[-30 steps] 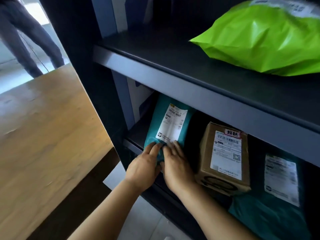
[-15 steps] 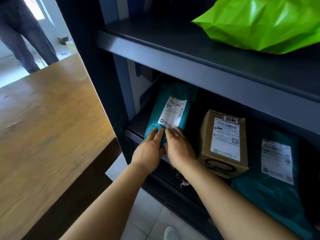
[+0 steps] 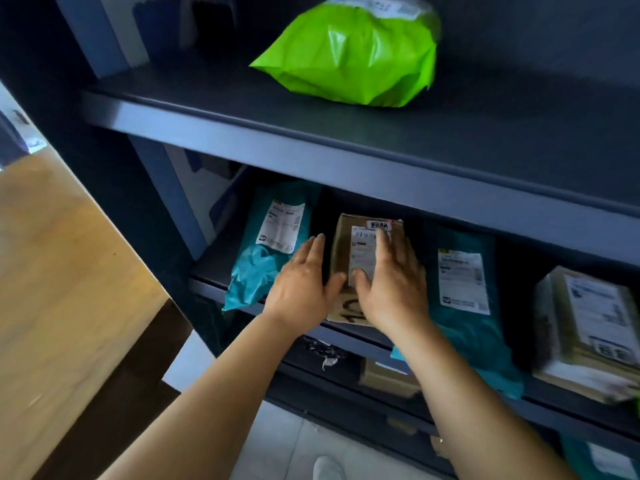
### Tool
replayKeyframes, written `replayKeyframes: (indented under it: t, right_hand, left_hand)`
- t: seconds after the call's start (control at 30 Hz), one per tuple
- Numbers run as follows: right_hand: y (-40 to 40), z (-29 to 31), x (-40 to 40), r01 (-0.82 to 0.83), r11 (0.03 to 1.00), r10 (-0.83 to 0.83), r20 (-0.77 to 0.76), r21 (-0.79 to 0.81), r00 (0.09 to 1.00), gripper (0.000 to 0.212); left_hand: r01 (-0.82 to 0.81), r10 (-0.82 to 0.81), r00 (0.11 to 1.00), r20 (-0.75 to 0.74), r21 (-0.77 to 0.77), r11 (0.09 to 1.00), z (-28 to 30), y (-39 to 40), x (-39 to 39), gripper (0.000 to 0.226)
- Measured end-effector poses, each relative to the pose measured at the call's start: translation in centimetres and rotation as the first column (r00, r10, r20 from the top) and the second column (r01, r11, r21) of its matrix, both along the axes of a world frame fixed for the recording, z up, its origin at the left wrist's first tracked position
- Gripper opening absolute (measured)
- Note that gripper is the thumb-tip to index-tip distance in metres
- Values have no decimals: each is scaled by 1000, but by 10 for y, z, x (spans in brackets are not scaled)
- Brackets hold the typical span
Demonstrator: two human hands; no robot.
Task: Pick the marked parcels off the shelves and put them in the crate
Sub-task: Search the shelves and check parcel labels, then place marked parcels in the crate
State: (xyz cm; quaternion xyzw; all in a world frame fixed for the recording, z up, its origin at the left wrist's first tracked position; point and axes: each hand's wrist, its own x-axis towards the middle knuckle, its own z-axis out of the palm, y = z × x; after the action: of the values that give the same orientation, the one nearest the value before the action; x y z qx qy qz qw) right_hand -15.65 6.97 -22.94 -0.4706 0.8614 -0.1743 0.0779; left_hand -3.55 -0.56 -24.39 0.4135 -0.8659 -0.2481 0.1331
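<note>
I have both hands on the small cardboard box [image 3: 349,268] on the middle shelf [image 3: 346,171]. My right hand [image 3: 391,282] lies flat over its label, fingers straight and spread, thumb at the label's lower edge. My left hand [image 3: 304,282] sits against the box's left side, fingers straight, thumb reaching toward the right thumb — neither hand has closed on it yet. The black marking shows just below my thumbs, so I judge this is one to pick. To lift it cleanly I'd slide the fingertips past the far edge, curl both hands round the sides, then draw it toward me — clear of the teal mailer [image 3: 263,251] just left of my left fingers. The crate is not in view.
</note>
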Motion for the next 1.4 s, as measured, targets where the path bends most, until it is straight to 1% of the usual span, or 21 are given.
replayKeyframes:
  t: [0.07, 0.13, 0.23, 0.3, 0.4, 0.5, 0.57, 0.6, 0.7, 0.8, 0.97, 1.1, 1.17, 1.27, 1.4]
  right_hand:
    - [10, -6, -14, 115, 993, -113, 119, -14, 986, 82]
    - [14, -15, -23, 202, 979, -196, 262, 2, 945, 82]
    - [16, -28, -27, 302, 952, -291, 480, 57, 827, 78]
    - [18, -36, -25, 323, 944, -305, 542, 64, 783, 72]
    - [23, -44, -22, 333, 943, -266, 568, -15, 779, 63]
    - [31, -43, -16, 334, 939, -226, 591, -79, 775, 59]
    - [40, -41, -11, 332, 935, -193, 604, -126, 773, 60]
    - [44, -39, -7, 332, 931, -178, 610, -149, 772, 61]
    - [59, -32, 0, 331, 919, -136, 614, -215, 777, 64]
    - [75, -25, 6, 320, 910, -103, 604, -264, 791, 64]
    - [98, -19, 19, 263, 918, -33, 604, -296, 796, 64]
    - [114, -18, 28, 197, 931, 29, 600, -307, 799, 61]
    - [126, -20, 32, 168, 936, 58, 606, -310, 793, 61]
    - [147, -20, 36, 103, 947, 115, 617, -306, 778, 61]
    - [179, -18, 46, 1, 955, 188, 610, -296, 769, 57]
  left_hand:
    - [18, -23, 999, 46, 87, 996, -4, 7, -16, 74]
    - [-5, -9, 997, 75, 184, 983, -10, 11, -28, 75]
    - [-92, 100, 995, -1, 380, 921, -17, 13, -37, 80]
    - [-125, 167, 985, -49, 468, 875, -22, 14, -37, 82]
    - [-124, 216, 968, -124, 514, 849, -25, 19, -32, 82]
    - [-100, 231, 952, -202, 508, 855, -20, 30, -22, 77]
    - [-68, 224, 937, -270, 487, 871, -13, 41, -15, 69]
    - [-56, 226, 926, -301, 484, 873, -10, 46, -11, 69]
    - [-52, 252, 901, -353, 489, 871, -6, 59, -3, 74]
    - [-51, 271, 879, -392, 488, 871, -4, 75, 5, 75]
    - [-98, 337, 835, -435, 485, 869, -6, 106, 22, 72]
    - [-144, 392, 790, -472, 479, 866, -7, 134, 36, 58]
    - [-166, 421, 766, -485, 484, 859, -6, 151, 41, 56]
    - [-213, 475, 726, -497, 495, 843, -6, 180, 48, 57]
    - [-281, 558, 670, -489, 529, 801, -8, 227, 60, 51]
